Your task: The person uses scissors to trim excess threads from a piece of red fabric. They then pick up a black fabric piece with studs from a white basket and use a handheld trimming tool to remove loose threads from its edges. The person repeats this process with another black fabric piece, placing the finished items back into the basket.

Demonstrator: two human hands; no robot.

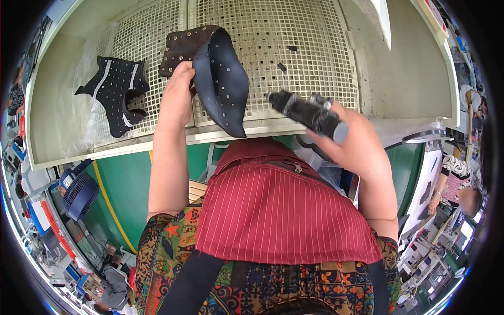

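My left hand [179, 94] pinches the edge of a dark studded leather shoe upper [223, 79], its brown outer face folded at the top and its black inner side showing small metal rivets. Its pointed lower end hangs over the tray's front edge. In my right hand [354, 139] is a black tubular hand tool [310, 113] with a narrow tip and a grey round end. It is blurred, so its exact kind is unclear. The tip points left at the upper, apart from it. Left of my left hand, a second black studded upper [113, 86] with white strips lies on the grid.
A pale, high-walled tray [84, 155] with a perforated grid floor [320, 31] spans the front. Two small black scraps [282, 67] lie on the grid. Below left stands a blue fan [80, 194]. Another person [454, 184] is at the far right.
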